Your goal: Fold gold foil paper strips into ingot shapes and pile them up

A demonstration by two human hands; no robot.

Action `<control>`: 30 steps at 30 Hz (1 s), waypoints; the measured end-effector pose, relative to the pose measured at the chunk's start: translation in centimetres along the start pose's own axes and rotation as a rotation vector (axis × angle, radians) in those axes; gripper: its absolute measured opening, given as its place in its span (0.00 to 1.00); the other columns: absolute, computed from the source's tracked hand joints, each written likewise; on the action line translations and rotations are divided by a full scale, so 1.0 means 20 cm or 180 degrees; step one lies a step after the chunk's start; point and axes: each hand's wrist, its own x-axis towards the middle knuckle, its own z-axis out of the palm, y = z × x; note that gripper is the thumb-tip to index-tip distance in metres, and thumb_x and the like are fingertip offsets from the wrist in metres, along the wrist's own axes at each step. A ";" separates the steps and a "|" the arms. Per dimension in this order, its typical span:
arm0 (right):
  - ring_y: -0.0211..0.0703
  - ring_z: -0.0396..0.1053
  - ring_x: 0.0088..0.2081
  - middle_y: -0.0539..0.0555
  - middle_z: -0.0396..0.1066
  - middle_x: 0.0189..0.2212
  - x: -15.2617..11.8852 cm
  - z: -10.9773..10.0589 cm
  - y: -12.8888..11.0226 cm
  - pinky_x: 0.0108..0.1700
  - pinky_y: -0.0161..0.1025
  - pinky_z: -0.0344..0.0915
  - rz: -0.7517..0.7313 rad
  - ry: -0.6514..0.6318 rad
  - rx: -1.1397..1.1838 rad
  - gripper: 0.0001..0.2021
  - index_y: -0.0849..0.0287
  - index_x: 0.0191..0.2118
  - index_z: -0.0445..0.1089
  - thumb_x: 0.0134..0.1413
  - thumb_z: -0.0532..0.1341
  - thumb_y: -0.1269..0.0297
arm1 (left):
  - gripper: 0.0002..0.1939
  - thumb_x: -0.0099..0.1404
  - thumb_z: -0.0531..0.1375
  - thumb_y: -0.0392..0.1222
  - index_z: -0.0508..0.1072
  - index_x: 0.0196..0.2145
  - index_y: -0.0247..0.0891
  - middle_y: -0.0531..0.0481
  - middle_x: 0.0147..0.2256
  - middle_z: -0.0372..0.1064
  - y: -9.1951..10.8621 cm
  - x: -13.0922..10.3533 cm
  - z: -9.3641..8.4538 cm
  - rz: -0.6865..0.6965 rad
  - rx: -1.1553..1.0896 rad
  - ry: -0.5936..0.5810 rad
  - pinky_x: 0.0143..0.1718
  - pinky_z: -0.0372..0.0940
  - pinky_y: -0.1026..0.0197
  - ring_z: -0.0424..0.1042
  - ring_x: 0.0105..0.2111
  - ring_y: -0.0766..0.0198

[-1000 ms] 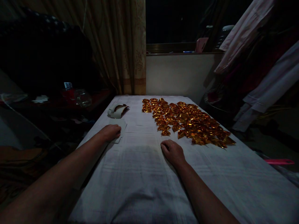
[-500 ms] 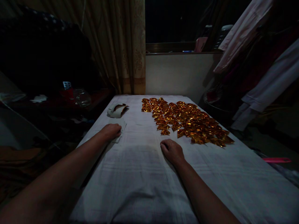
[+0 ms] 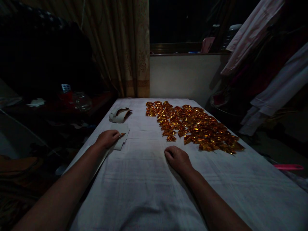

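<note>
My left hand is over a flat grey-white paper stack at the table's left side. Its thumb and fingers pinch a small piece of gold foil paper, whose tip sticks out to the right. Behind it lies a curled, torn-edged grey-white paper bundle with a dark opening. My right hand rests on the cloth with its fingers curled closed, and nothing shows in them. Beyond that hand spreads a heap of shiny folded gold foil pieces, looser and in short rows toward its left.
A white checked cloth covers the table. Left of it, a dark side table carries a glass jar. Hanging clothes crowd the right side, above a pink handle. A curtain and a pink cup on the sill are behind.
My left hand has drawn back slightly to the left, and a gold foil tip now shows at its fingers. My right hand has stayed nearly in place.
</note>
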 end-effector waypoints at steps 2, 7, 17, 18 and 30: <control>0.41 0.71 0.38 0.52 0.76 0.35 0.03 -0.02 -0.05 0.39 0.34 0.60 -0.0097 -0.0164 0.0087 0.09 0.55 0.37 0.76 0.59 0.57 0.67 | 0.21 0.67 0.50 0.55 0.78 0.37 0.42 0.50 0.34 0.78 -0.01 0.00 0.01 -0.0084 -0.0238 0.0101 0.29 0.58 0.63 0.74 0.33 0.59; 0.41 0.70 0.37 0.53 0.76 0.35 0.19 -0.03 -0.27 0.39 0.34 0.60 -0.0456 -0.0359 0.0077 0.08 0.55 0.38 0.77 0.58 0.60 0.69 | 0.22 0.64 0.49 0.56 0.78 0.34 0.41 0.52 0.29 0.76 -0.01 -0.03 0.08 -0.0116 -0.0718 0.0360 0.29 0.61 0.63 0.74 0.30 0.60; 0.42 0.71 0.42 0.53 0.75 0.40 0.48 0.29 -0.71 0.43 0.35 0.62 -0.0494 -0.0257 0.0653 0.11 0.52 0.46 0.78 0.61 0.61 0.65 | 0.18 0.66 0.51 0.52 0.77 0.32 0.41 0.48 0.34 0.78 0.03 -0.07 0.15 0.0258 -0.1036 0.1126 0.42 0.66 0.58 0.74 0.38 0.56; 0.42 0.71 0.41 0.53 0.76 0.40 0.49 0.30 -0.74 0.42 0.35 0.61 -0.0418 -0.0239 0.0719 0.11 0.51 0.46 0.78 0.61 0.60 0.64 | 0.17 0.66 0.51 0.51 0.76 0.32 0.42 0.47 0.34 0.78 0.05 -0.07 0.15 0.0330 -0.1025 0.1187 0.44 0.65 0.56 0.74 0.39 0.55; 0.39 0.73 0.33 0.50 0.79 0.30 0.54 0.37 -0.75 0.31 0.33 0.56 0.0495 -0.0540 0.1223 0.10 0.53 0.32 0.80 0.57 0.60 0.63 | 0.13 0.70 0.54 0.47 0.77 0.37 0.41 0.47 0.37 0.78 0.07 -0.10 0.17 0.0769 -0.0725 0.1670 0.46 0.65 0.51 0.74 0.41 0.54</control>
